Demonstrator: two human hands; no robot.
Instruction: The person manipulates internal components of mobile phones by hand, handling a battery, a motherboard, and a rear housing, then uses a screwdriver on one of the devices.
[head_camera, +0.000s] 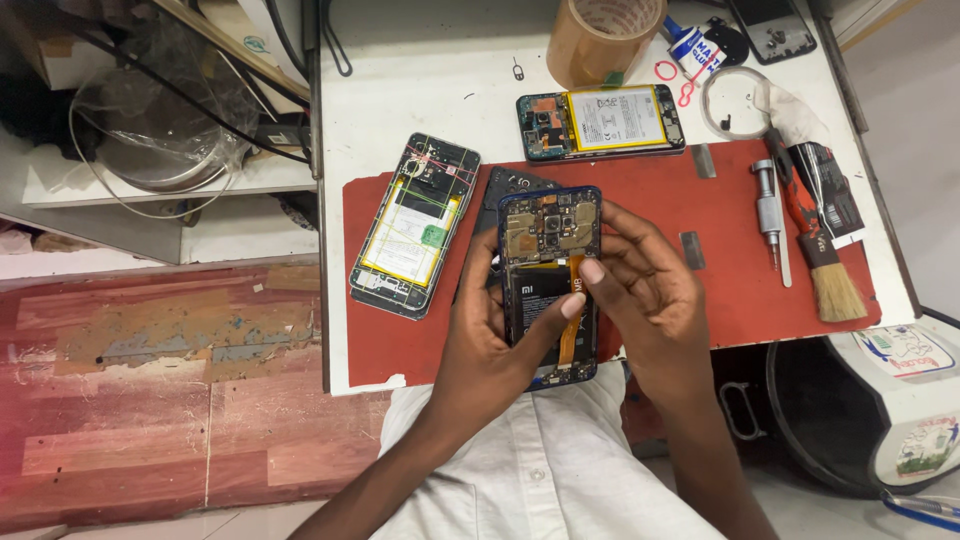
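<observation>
An opened blue-framed phone (549, 240) with its back cover off is held over the red mat (720, 290). Its circuit board, black battery and an orange flex cable show. My left hand (490, 340) grips the phone's left side from beneath, thumb across the battery. My right hand (645, 295) holds the right edge, with a fingertip pressing on the orange cable near the phone's middle. A dark back cover (510, 185) lies on the mat just behind the held phone.
Two other opened phones lie nearby: one (413, 224) at the mat's left edge, one (600, 121) behind the mat. A tape roll (600, 40) stands at the back. A screwdriver (770, 215), brush (825, 260) and small metal pieces rest on the right.
</observation>
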